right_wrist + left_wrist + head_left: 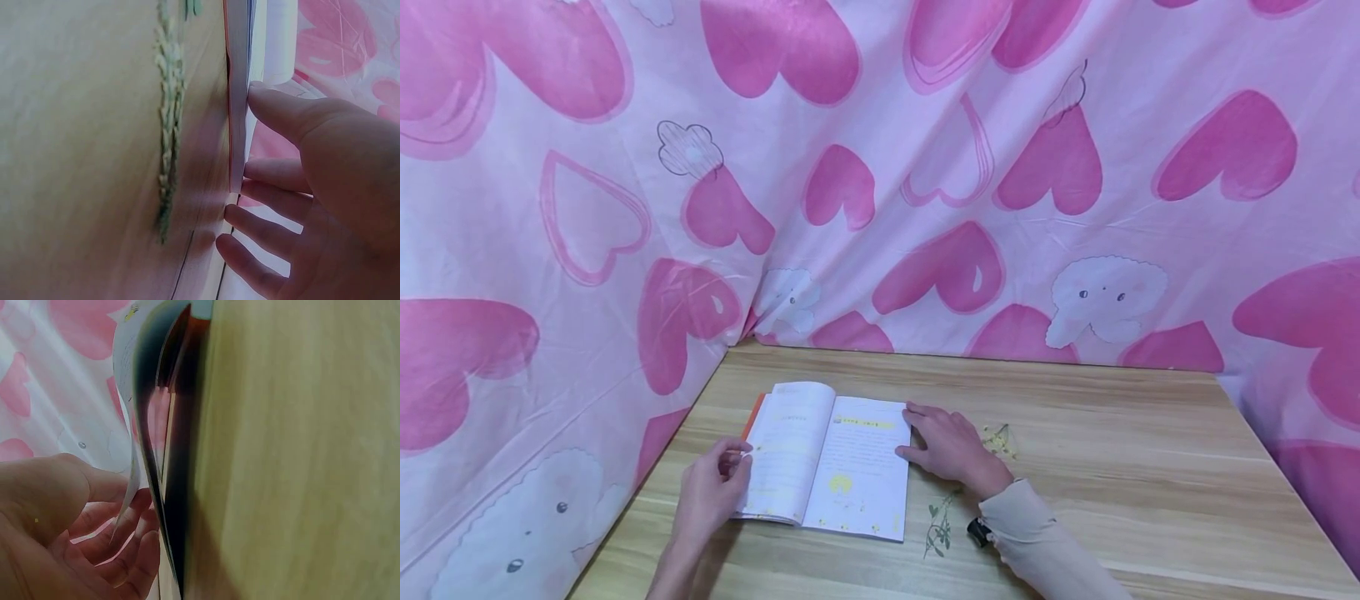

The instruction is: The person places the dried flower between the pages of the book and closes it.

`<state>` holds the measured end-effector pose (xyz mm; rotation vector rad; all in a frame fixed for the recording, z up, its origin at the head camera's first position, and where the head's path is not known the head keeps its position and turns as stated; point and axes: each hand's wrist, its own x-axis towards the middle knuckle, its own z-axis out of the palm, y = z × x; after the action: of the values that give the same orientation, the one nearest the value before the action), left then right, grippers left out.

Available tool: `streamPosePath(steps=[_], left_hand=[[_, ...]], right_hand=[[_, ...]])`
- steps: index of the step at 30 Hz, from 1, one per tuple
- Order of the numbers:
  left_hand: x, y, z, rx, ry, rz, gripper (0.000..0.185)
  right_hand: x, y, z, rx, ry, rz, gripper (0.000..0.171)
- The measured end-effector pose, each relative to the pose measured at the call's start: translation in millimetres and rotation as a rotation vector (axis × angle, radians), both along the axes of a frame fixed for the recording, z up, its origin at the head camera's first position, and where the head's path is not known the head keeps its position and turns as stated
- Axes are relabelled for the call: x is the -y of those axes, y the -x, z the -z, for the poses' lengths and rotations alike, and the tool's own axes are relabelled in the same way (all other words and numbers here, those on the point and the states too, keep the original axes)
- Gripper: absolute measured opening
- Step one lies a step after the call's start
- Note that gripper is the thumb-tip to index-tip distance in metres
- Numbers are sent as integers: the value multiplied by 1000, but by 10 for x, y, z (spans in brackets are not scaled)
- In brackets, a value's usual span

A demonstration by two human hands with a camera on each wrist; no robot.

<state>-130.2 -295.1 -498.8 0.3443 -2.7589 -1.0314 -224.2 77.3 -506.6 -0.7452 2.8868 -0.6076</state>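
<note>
An open book [863, 454] lies on the wooden table, its printed pages facing up and a strip of orange cover [754, 415] showing at the left. My left hand [715, 483] is at the book's left edge. In the left wrist view, the thumb and fingers pinch the edge of a curving page [125, 369]. On the other side, my right hand [953, 446] rests against the right page's outer edge. Its thumb [278, 109] touches the page edge, and the fingers extend loosely beside the book's upper corner.
A dried sprig with small yellow flowers [1002, 442] lies beyond the right wrist. Nearer the front is a green leafy sprig [938, 532], partly by the right sleeve [1030, 525]. Pink heart-patterned cloth [940, 275] borders the table [1150, 467] at the back and sides.
</note>
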Motion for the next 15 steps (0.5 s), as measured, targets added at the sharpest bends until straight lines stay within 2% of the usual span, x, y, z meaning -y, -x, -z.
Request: streamPosePath(steps=[9, 15], left_hand=[[102, 14, 96, -44, 79, -9, 13], [137, -2, 98, -21, 90, -15, 14]], right_hand=[[2, -1, 3, -6, 0, -3, 72], [5, 0, 13, 0, -3, -2, 72]])
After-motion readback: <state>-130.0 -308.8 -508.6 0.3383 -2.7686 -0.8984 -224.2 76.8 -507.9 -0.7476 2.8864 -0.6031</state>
